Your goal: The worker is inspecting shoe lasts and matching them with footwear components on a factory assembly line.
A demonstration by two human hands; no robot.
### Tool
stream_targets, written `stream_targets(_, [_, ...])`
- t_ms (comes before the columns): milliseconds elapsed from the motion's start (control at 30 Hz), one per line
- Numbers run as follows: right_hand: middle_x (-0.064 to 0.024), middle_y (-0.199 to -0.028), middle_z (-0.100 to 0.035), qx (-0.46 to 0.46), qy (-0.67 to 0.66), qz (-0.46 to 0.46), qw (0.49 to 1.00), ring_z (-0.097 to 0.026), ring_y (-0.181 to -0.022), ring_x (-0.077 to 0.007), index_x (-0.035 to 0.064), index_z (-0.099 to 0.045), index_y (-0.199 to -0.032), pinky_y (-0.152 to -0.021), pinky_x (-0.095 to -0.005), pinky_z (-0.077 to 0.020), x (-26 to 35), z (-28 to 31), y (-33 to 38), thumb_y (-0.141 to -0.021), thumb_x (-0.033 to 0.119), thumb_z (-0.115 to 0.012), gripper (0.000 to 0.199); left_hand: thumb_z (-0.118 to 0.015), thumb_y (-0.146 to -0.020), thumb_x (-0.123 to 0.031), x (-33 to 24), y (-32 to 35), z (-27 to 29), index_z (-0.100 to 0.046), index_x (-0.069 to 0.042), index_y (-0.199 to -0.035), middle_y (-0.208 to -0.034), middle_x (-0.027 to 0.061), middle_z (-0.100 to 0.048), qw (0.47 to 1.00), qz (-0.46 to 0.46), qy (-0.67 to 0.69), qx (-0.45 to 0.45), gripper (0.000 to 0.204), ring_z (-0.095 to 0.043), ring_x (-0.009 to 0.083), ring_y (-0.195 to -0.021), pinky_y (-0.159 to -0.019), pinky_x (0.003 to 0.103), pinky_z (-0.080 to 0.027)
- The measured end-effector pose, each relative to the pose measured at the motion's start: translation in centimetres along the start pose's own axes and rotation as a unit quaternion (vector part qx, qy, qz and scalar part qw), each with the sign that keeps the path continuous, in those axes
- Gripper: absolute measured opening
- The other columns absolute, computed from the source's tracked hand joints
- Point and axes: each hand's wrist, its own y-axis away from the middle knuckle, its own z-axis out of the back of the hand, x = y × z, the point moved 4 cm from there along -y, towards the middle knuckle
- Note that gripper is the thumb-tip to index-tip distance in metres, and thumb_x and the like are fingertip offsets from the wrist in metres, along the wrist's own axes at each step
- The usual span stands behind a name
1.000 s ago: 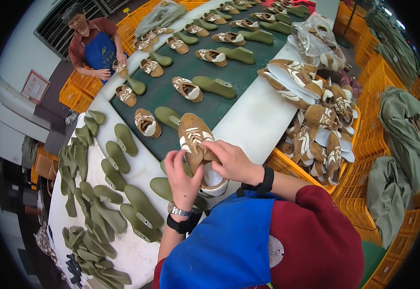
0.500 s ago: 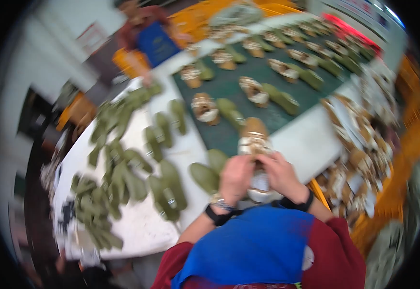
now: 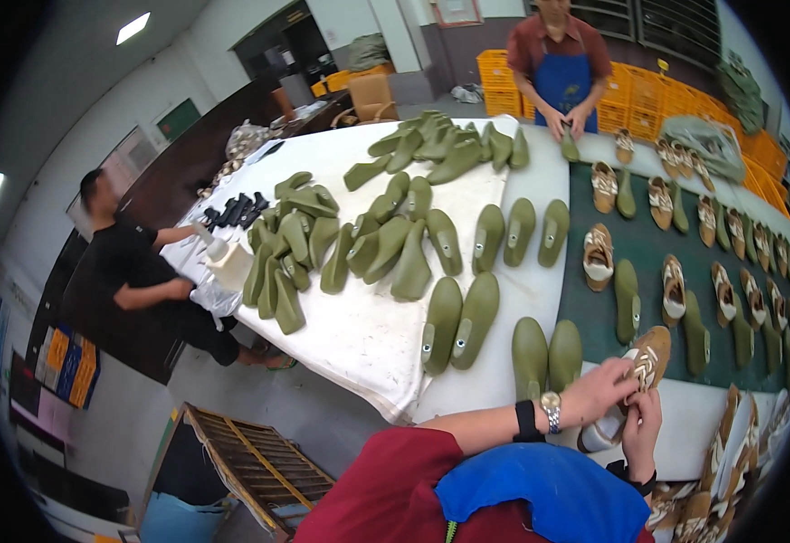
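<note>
Hands (image 3: 599,391) hold a shoe (image 3: 652,351) — orange crates (image 3: 497,89) (contents unclear) beyond.

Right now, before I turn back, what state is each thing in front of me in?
Tan shoe, laced, held
Left hand, closed on that shoe
Right hand, closed on that shoe
Shoes on the green mat, set out in rows
Heaped green lasts, lying loose
Two lasts nearest the hands, lying side by side
Wristwatch, worn on the left wrist
Ceiling light, lit
</note>
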Motion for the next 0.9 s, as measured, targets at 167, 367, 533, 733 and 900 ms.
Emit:
stream_targets(167, [-0.0076,-0.081,-0.053,-0.081,-0.052,-0.035,0.995,-0.052,-0.066,-0.0142,-0.0010,-0.052,-0.095,-0.059,-0.0254,-0.0419,-0.1,-1.0,-0.9,-0.084,-0.006,-0.049,0.013,-0.056,-0.076,-0.007,0.6,-0.3,-0.1,-0.053,-0.002,-0.099,-0.099,0.0128,-0.049,0.995,0.091,-0.008,0.051,0.023,-0.048,0.0311,-0.090,-0.074,0.039,-0.044])
stream_targets(367, [-0.0045,-0.083,-0.054,-0.055,-0.040,-0.026,0.997,-0.051,-0.067,-0.0089,-0.0004,-0.047,-0.102,-0.059,-0.0220,-0.0410,-1.0,-1.2,-1.5,-0.085,-0.005,-0.049,0.018,-0.055,-0.074,-0.003,1.4,0.0,0.6,-0.053,-0.002,-0.076,-0.087,0.0119,-0.045,0.989,0.128,0.067,0.015,0.003,-0.046,0.0298,-0.083,-0.069,0.036,-0.041])
stream_targets(533, [-0.0013,-0.087,-0.050,-0.095,-0.182,-0.103,0.973,-0.048,-0.077,-0.0058,0.0012,-0.047,-0.098,-0.065,-0.0200,-0.0401,-3.7,-1.0,-1.9,-0.087,-0.005,-0.045,0.013,-0.053,-0.071,0.004,0.3,1.0,2.2,-0.046,-0.001,-0.066,-0.084,0.0115,-0.042,0.974,0.095,0.186,0.086,0.010,-0.044,0.0292,-0.078,-0.067,0.036,-0.038])
stream_targets(733, [-0.0098,-0.101,-0.060,-0.008,-0.115,-0.115,0.987,-0.059,-0.086,-0.0141,-0.0028,-0.047,-0.124,-0.072,-0.0264,-0.0487,-0.6,-1.2,-2.0,-0.084,-0.004,-0.050,0.040,-0.057,-0.066,0.000,2.6,1.2,2.4,-0.054,-0.005,-0.097,-0.104,0.0178,-0.049,0.987,0.134,0.064,0.067,0.032,-0.049,0.0367,-0.098,-0.086,0.041,-0.043])
stream_targets(900, [-0.0153,-0.098,-0.060,-0.080,-0.019,-0.085,0.993,-0.061,-0.076,-0.0222,0.0027,-0.048,-0.126,-0.067,-0.0315,-0.0496,-0.3,-0.4,-2.9,-0.078,0.000,-0.063,0.051,-0.076,-0.063,-0.014,2.4,0.3,2.7,-0.040,-0.008,-0.131,-0.127,0.0219,-0.044,0.976,0.176,-0.007,0.127,0.077,-0.040,0.0395,-0.121,-0.101,0.042,-0.036])
